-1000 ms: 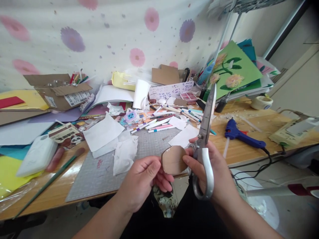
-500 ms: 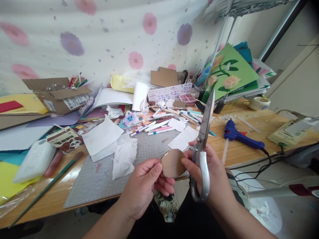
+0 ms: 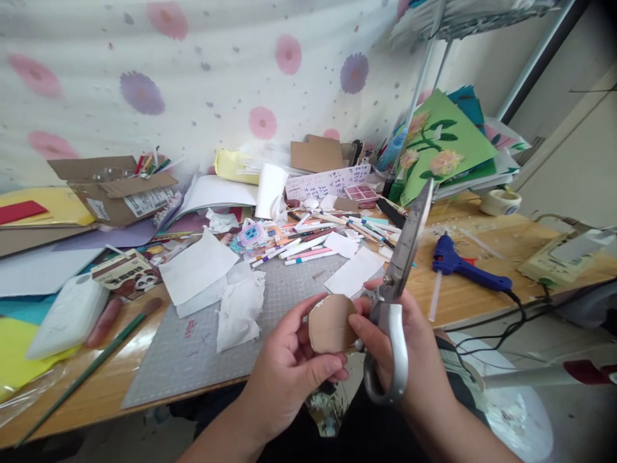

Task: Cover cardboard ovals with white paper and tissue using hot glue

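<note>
A small, roughly round piece of brown cardboard point(image 3: 330, 325) is held between both hands, over the front edge of the table. My left hand point(image 3: 296, 363) cups it from the left and below, fingers behind it and thumb along its lower rim. My right hand point(image 3: 405, 337) pinches its right edge between thumb and fingers. That same hand also carries large metal scissors point(image 3: 396, 321), blades pointing up and away, silver handle hanging below the thumb. The scissors' blades look closed, clear of the cardboard.
A grey cutting mat point(image 3: 193, 350) bears white paper scraps point(image 3: 198, 267) and scattered markers point(image 3: 308, 251). To the right lies a blue glue gun point(image 3: 470, 267) with its cord. A long green brush point(image 3: 96, 363) lies at left, near an open cardboard box point(image 3: 110, 193).
My left hand has shifted its grip, its thumb moving from the cardboard's left edge to below it. The cardboard has moved slightly left, and the scissors' blades now lean more to the right.
</note>
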Motion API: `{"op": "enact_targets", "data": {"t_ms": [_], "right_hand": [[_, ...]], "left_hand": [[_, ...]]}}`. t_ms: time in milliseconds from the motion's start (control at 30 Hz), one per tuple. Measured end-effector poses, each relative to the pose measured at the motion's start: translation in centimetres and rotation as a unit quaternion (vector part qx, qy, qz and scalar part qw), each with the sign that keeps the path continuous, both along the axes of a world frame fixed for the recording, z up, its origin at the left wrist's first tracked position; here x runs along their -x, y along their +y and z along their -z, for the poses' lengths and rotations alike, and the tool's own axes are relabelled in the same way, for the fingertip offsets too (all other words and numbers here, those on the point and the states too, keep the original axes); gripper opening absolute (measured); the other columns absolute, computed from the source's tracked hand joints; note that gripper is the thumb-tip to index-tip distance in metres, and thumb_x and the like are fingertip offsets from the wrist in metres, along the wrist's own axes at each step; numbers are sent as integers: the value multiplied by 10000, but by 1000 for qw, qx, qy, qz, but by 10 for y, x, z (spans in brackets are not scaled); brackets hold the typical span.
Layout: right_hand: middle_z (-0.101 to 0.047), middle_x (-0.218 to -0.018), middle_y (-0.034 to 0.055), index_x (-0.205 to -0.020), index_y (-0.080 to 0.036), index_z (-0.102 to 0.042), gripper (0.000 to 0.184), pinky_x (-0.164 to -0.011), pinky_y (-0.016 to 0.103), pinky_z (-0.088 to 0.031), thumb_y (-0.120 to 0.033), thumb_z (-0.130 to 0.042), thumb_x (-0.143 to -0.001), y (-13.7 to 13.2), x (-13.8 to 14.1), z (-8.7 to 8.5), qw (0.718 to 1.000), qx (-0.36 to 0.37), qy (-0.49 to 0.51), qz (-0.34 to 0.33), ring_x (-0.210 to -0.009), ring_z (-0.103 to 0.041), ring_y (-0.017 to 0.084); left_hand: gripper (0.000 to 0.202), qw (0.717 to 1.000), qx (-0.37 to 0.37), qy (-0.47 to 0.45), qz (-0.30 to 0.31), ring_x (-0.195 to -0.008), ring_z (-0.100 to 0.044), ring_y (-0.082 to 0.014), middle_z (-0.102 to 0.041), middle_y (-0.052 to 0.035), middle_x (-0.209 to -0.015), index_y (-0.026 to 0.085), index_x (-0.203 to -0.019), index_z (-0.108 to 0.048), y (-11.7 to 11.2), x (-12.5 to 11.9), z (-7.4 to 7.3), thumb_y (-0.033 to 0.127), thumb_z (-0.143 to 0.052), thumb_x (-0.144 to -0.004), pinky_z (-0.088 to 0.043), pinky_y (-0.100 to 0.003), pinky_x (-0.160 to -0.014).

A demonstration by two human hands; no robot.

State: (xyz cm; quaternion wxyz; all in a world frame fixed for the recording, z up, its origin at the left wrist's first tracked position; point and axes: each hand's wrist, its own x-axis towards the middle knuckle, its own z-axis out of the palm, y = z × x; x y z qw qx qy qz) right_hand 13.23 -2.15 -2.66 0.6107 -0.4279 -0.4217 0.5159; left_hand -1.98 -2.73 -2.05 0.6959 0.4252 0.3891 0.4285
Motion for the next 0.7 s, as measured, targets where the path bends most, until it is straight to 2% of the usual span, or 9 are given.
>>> {"op": "enact_targets", "data": {"t_ms": [67,200,333,433,500,533,600,667,700], "right_hand": [[-603,-753,-35,-1030,-268,-481,373,-537,226,-444,-256,-707,-734,0,0,1,999,21,25,-6,-594,-537,110],[-586,-757,-31,-1037,-254,-488,407,-539,230,-437,-275,-730,-711,-1,1,3,997,46,53,-11,-601,-535,112],[-584,-763,-37,-1049,-268,-474,401,-538,226,-440,-268,-716,-730,-1,1,4,998,34,56,-8,-600,-531,109],[-581,-774,-44,-1035,-281,-464,369,-536,222,-472,-263,-699,-751,-3,3,3,998,24,58,-10,-602,-545,104],[-566,-782,-53,-1033,-295,-439,373,-442,214,-473,-278,-690,-758,-5,7,0,996,37,73,-22,-515,-542,92],[-559,-794,-56,-1033,-303,-424,377,-380,207,-454,-290,-685,-761,-6,10,-1,995,51,80,-31,-452,-525,81],[-545,-814,-60,-1033,-321,-398,395,-291,202,-410,-318,-683,-759,-9,15,-4,992,65,92,-54,-352,-483,64],[-539,-815,-59,-1029,-329,-397,406,-295,212,-422,-339,-692,-749,-10,17,-5,992,50,94,-68,-357,-501,73],[-542,-805,-55,-1025,-326,-408,407,-337,220,-450,-338,-701,-743,-11,16,-4,994,31,84,-68,-403,-530,86]], "left_hand": [[757,1000,-8,6,-2,-689,-639,-166,-648,-2,-794,269,-1320,-361,0,0,-1,175,-764,-685,-577,-300,-630],[666,1000,-22,15,-3,-624,-661,-172,-660,-4,-738,237,-1286,-391,0,3,1,198,-737,-719,-568,-290,-599],[690,1000,-15,4,-13,-586,-659,-166,-660,-2,-707,220,-1317,-360,0,2,5,207,-726,-732,-550,-270,-567],[819,999,-15,-44,-14,-658,-654,-167,-662,-18,-816,269,-1377,-250,-4,-3,11,221,-739,-722,-551,-279,-597],[851,996,-15,-85,-10,-697,-643,-171,-660,-31,-879,287,-1371,-236,-8,-9,17,273,-759,-699,-544,-274,-586],[783,995,-13,-93,-17,-673,-634,-161,-662,-29,-859,267,-1337,-293,-9,-13,19,309,-752,-705,-534,-260,-562],[490,996,-7,-75,-48,-554,-596,-122,-648,-4,-705,198,-1172,-456,-12,-20,23,364,-680,-770,-496,-219,-491],[274,996,-8,-37,-82,-454,-544,-94,-606,22,-571,166,-976,-530,-12,-23,24,379,-609,-824,-449,-188,-424],[248,996,-11,-22,-83,-424,-524,-88,-596,26,-539,162,-908,-538,-11,-23,23,389,-599,-826,-427,-178,-395]]}}
